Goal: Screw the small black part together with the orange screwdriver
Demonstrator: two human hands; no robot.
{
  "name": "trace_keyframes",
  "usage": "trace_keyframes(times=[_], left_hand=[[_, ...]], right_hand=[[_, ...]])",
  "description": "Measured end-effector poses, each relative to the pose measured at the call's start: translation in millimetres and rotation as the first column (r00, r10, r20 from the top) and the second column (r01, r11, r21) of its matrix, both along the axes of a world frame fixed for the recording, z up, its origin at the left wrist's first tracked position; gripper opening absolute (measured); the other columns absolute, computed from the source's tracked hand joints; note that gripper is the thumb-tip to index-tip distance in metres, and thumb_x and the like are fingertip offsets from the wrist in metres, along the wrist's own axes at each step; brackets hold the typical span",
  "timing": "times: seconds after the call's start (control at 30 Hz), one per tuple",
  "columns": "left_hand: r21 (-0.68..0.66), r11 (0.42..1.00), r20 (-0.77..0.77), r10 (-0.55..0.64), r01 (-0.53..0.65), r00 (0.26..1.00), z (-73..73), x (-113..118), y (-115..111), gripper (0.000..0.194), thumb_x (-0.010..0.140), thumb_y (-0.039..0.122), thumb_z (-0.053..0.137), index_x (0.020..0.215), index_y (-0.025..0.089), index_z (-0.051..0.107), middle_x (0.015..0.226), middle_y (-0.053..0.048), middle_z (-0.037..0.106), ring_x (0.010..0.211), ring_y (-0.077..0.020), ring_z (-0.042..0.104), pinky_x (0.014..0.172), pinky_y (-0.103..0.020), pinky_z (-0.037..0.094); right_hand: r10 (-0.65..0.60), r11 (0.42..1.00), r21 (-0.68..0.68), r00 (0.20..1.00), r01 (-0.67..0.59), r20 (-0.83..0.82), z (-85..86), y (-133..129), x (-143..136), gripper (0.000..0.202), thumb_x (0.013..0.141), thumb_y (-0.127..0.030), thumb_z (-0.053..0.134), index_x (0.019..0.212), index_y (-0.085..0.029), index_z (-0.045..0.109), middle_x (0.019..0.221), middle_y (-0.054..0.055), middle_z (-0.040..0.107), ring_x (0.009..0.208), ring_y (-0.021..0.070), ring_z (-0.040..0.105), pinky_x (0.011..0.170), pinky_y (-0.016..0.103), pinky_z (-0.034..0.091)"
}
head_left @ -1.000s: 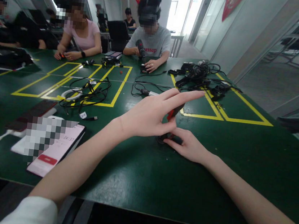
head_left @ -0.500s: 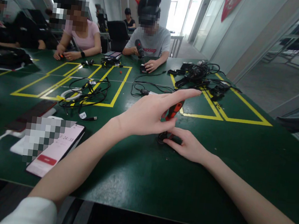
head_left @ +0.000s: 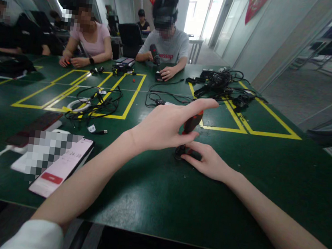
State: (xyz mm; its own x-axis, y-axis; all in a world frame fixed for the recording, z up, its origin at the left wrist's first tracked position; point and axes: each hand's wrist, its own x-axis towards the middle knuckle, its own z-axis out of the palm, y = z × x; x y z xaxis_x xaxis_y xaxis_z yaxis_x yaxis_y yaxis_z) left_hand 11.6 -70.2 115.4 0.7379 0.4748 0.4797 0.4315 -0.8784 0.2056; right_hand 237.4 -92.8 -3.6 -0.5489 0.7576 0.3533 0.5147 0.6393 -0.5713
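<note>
My left hand [head_left: 165, 126] is closed around the red-and-black handle of a screwdriver [head_left: 192, 123], which stands nearly upright with its tip down. The index finger stretches over the top of the handle. Below it, a small dark round part [head_left: 178, 152] rests on the green table [head_left: 145, 194]. My right hand [head_left: 206, 160] pinches this part from the right between thumb and fingers. The meeting point of tip and part is too dark to make out.
Black cables [head_left: 102, 102] lie left, near a phone [head_left: 60, 168] and a power bank with strap. More tangled cables [head_left: 219, 82] lie at the back right. Yellow tape [head_left: 246, 131] marks the table. Across it, a person [head_left: 166, 47] holds a power tool; other people sit to the left.
The screwdriver handle has turned a little, showing a darker side now. My left index finger has shifted slightly left. My right hand and the small part have stayed in place.
</note>
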Motion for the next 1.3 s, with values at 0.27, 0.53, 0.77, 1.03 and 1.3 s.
trace_keyframes(times=[0.27, 0.53, 0.77, 1.03, 1.3], left_hand=[[0.05, 0.997, -0.03, 0.063, -0.062, 0.998, 0.8, 1.4, -3.3, 0.064, 0.094, 0.029, 0.056, 0.157, 0.025, 0.043, 0.099, 0.0, 0.074, 0.076, -0.0154, 0.069, 0.069, -0.024, 0.049], [0.022, 0.998, 0.021, 0.053, -0.053, 0.998, -3.9, 3.0, -1.8, 0.063, 0.094, 0.03, 0.058, 0.155, 0.024, 0.044, 0.098, 0.0, 0.073, 0.077, -0.0157, 0.07, 0.071, -0.026, 0.049], [-0.062, 0.997, 0.044, -0.048, 0.051, 0.998, 0.9, -1.2, -0.9, 0.062, 0.086, 0.024, 0.059, 0.147, 0.02, 0.049, 0.089, 0.001, 0.072, 0.078, -0.0163, 0.07, 0.071, -0.026, 0.05], [-0.01, 1.0, 0.002, 0.023, -0.023, 1.0, 3.4, -4.5, 0.3, 0.066, 0.092, 0.028, 0.059, 0.156, 0.024, 0.043, 0.097, -0.001, 0.075, 0.076, -0.0174, 0.069, 0.071, -0.027, 0.05], [-0.006, 1.0, 0.065, -0.025, 0.025, 0.998, -4.1, -0.7, 2.0, 0.064, 0.093, 0.023, 0.06, 0.155, 0.025, 0.043, 0.13, -0.006, 0.072, 0.096, -0.0181, 0.073, 0.08, -0.027, 0.055]], right_hand=[[-0.01, 1.0, -0.006, 1.0, 0.01, 0.003, -0.5, -0.2, 0.4, 0.022, 0.099, -0.032, 0.064, 0.113, -0.017, 0.073, 0.103, 0.012, 0.081, 0.089, 0.0273, 0.078, 0.084, 0.042, 0.064], [-0.007, 0.999, -0.032, 1.0, 0.008, 0.011, 0.6, 0.0, -0.3, 0.021, 0.1, -0.032, 0.064, 0.114, -0.019, 0.073, 0.104, 0.011, 0.082, 0.089, 0.026, 0.078, 0.083, 0.041, 0.064], [-0.009, 1.0, -0.024, 1.0, 0.009, -0.002, 0.2, -0.6, -0.6, 0.019, 0.099, -0.033, 0.065, 0.111, -0.02, 0.074, 0.105, 0.01, 0.082, 0.093, 0.0268, 0.078, 0.088, 0.043, 0.064], [0.003, 0.999, -0.033, 1.0, -0.003, -0.001, 2.5, -0.3, -1.7, 0.019, 0.099, -0.03, 0.064, 0.113, -0.02, 0.072, 0.108, 0.01, 0.082, 0.092, 0.025, 0.078, 0.086, 0.039, 0.064], [-0.012, 0.999, -0.031, 1.0, 0.011, -0.005, -0.3, 0.0, -1.7, 0.02, 0.099, -0.031, 0.064, 0.113, -0.019, 0.072, 0.107, 0.011, 0.082, 0.09, 0.0261, 0.078, 0.085, 0.041, 0.064]])
